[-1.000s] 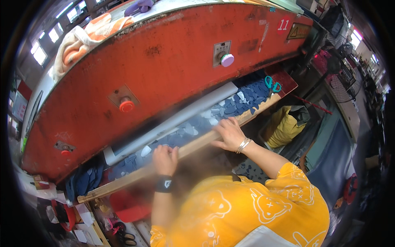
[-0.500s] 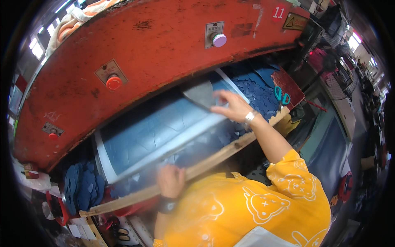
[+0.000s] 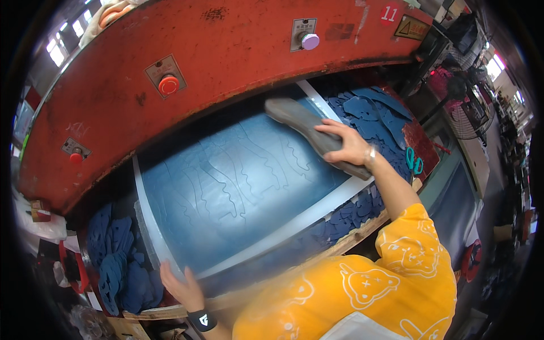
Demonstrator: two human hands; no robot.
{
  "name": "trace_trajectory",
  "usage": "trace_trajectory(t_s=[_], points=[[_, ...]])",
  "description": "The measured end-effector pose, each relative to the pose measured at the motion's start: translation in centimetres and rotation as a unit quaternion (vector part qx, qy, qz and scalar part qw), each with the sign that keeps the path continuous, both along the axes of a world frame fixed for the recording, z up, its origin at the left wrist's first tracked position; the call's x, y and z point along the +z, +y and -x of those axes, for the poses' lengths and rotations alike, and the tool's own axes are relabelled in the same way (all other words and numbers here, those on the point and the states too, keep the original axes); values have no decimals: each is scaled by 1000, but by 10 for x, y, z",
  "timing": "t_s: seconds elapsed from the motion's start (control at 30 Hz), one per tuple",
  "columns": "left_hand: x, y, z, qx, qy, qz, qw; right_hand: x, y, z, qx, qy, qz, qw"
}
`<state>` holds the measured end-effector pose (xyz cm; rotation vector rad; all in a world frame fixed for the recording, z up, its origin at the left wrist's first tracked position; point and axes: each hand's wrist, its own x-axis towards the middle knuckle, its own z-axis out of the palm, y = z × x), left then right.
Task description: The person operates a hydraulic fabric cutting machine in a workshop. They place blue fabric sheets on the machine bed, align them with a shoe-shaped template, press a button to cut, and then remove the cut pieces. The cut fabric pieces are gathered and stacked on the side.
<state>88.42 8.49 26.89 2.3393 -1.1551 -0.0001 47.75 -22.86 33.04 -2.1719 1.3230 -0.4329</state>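
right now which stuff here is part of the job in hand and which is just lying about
In hand:
- grey sole-shaped cutting die, under the right hand
- blue sheet with cut outlines; left hand at its near-left edge

Lying about:
- blue cut pieces at right
- teal scissors
- red push button

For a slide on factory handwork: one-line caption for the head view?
Right hand sets a grey cutting die on a blue sheet; left hand grips its edge.

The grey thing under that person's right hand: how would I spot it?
Under the big red press lies a blue sheet. At its far right end, the right hand presses on a long grey sole-shaped cutter, the only grey piece among blue cut-outs.
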Motion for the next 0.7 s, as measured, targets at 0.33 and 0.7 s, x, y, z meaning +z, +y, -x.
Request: trace_trajectory(t_s=[0.33, 0.7], points=[[-9, -2, 8, -8, 94, 79, 992, -21, 25, 127, -223, 152, 70, 960], [-11, -39, 2, 33, 105, 76, 991, -30, -3, 27, -189, 166, 21, 968]])
